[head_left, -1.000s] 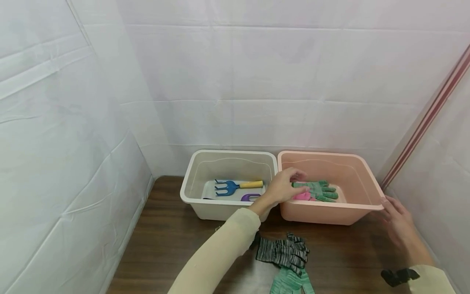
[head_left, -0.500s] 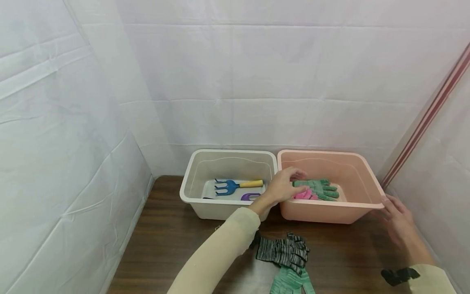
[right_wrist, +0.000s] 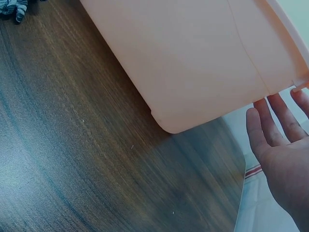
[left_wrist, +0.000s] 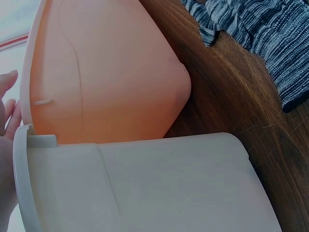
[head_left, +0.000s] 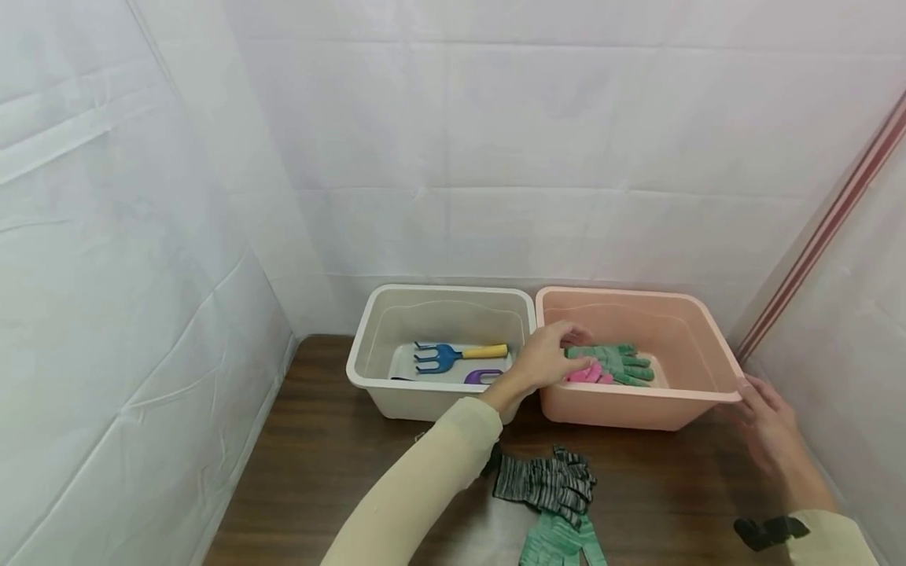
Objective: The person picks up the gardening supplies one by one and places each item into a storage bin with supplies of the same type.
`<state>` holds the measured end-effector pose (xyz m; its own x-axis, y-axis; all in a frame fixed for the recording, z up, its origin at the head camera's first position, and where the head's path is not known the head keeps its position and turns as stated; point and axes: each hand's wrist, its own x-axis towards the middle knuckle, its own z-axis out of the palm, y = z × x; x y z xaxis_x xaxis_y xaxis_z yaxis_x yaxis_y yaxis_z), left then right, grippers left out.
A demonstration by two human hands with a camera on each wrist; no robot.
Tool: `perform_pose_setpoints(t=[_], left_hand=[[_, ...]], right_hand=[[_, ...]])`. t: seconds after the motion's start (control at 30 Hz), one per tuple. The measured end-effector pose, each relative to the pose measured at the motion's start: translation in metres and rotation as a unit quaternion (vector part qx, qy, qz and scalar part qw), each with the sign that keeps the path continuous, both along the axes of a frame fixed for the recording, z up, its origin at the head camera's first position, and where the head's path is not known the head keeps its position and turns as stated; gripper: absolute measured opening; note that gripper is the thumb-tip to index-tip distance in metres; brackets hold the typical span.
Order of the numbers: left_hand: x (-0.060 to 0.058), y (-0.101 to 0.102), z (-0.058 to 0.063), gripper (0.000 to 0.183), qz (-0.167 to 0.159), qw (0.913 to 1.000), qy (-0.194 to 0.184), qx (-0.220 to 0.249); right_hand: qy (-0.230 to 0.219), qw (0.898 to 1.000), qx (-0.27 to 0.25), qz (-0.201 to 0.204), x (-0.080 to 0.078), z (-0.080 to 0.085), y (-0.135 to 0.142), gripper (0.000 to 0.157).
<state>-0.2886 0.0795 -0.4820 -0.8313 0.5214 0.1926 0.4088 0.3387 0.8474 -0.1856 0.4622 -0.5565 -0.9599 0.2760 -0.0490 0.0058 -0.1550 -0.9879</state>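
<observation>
1. The left hand reaches over the near-left rim of the pink bin; its fingers are curled, with the tips on the cuff end of the green glove inside. Whether they pinch the glove or only touch it cannot be told.
2. The green glove lies flat on the bin's floor, fingers pointing right, on top of a pink glove that shows at its near edge.
3. The right hand is flat and relaxed, fingers straight and slightly spread, at the bin's near-right corner. In the right wrist view its fingertips come up just beside the rim; contact cannot be told, and it holds nothing.
4. The pink bin stands on the table toward the far right, touching or just beside the white bin on its left.
5. In the white bin lie a blue rake with a yellow handle and, nearer, a purple tool partly hidden by the wall.
6. On the table's near edge, in front of the two bins, lies a striped grey glove, with another green glove overlapping it on the near side.
7. Both arms wear cream sleeves; white sheets hang behind and on either side of the table.
</observation>
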Motion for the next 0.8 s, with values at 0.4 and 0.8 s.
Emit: perform_pose_setpoints(t=[0.4, 0.8], left_hand=[[0.0018, 0.0002, 0.0026, 0.036, -0.009, 1.0, 0.001, 0.004], [-0.0005, 0.0003, 0.0019, 0.036, -0.011, 0.9999, 0.004, 0.006]], right_hand=[[0.017, 1.0, -0.015, 0.002, 0.0011, -0.0001, 0.0022, 0.024], [0.019, 1.0, -0.014, 0.008, -0.0032, 0.0003, 0.0025, 0.024]])
